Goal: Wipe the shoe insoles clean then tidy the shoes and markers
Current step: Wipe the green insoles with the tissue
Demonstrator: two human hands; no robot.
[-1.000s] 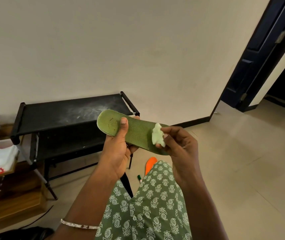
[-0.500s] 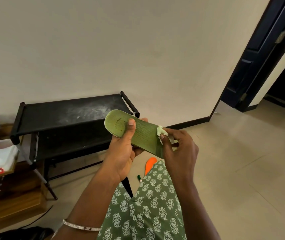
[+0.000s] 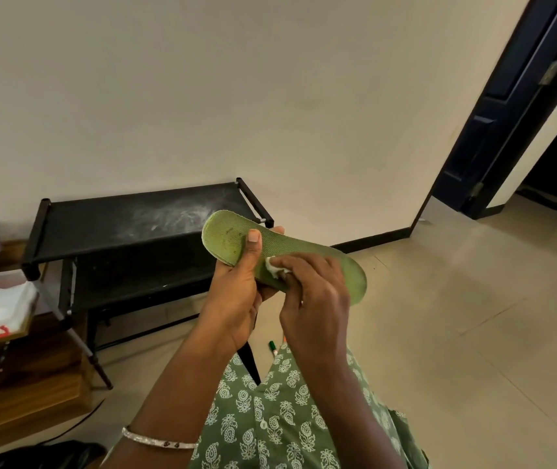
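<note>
Above the lap (image 3: 270, 421), green insole (image 3: 297, 247) runs long-axis upper-left to lower-right; left hand (image 3: 236, 299) grips its middle, thumb on top. Right hand (image 3: 314, 299) pinches white wipe (image 3: 273, 265) onto it, just beside the thumb. Green marker (image 3: 273, 348) on floor (image 3: 456, 333) below.

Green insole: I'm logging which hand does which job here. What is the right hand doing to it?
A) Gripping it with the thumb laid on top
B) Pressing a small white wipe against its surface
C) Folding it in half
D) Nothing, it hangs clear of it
B: the right hand pinches a white wipe against the green insole, while the left hand holds the insole with its thumb on top.
</note>
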